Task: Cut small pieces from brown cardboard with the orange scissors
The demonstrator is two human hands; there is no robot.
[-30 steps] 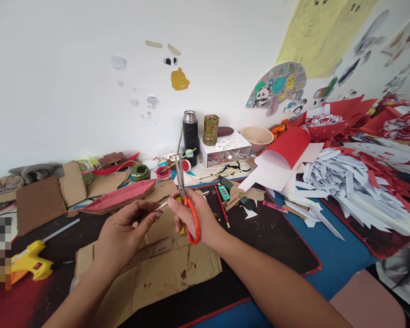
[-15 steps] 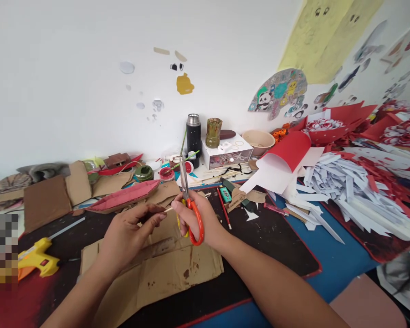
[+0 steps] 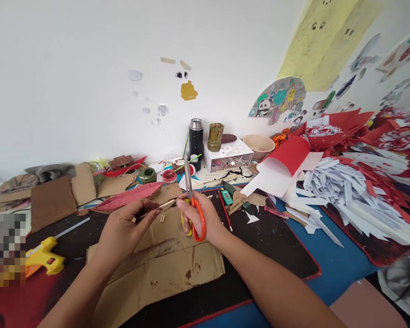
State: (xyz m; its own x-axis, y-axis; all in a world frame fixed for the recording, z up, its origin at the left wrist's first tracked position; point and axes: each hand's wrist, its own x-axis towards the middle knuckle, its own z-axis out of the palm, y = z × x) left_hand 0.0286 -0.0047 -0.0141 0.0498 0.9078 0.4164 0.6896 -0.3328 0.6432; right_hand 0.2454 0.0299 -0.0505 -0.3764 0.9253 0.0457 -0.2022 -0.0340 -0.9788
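My left hand (image 3: 128, 230) pinches a thin pale wooden stick (image 3: 167, 203) between thumb and fingertips, its free end pointing right. In my right hand (image 3: 205, 216) is a pair of scissors (image 3: 199, 221) with orange-red and yellow handles. The blades point upward and look close together. A small gap separates the stick's tip from my right fingers. Below both hands lies a stained cardboard sheet (image 3: 177, 273), and short stick pieces (image 3: 162, 218) rest on it between the hands.
At the left is a yellow glue gun (image 3: 48, 257). A pink padded cardboard piece (image 3: 130, 197) lies behind my left hand. A black flask (image 3: 196, 141) and a white box (image 3: 228, 159) stand by the wall. White paper strips (image 3: 341, 191) pile up at right, near a red pencil (image 3: 225, 211).
The camera view has shifted slightly. My hands have drawn a little apart, and more of the stick shows beyond my left fingers. Short stick pieces have come into sight on the cardboard.
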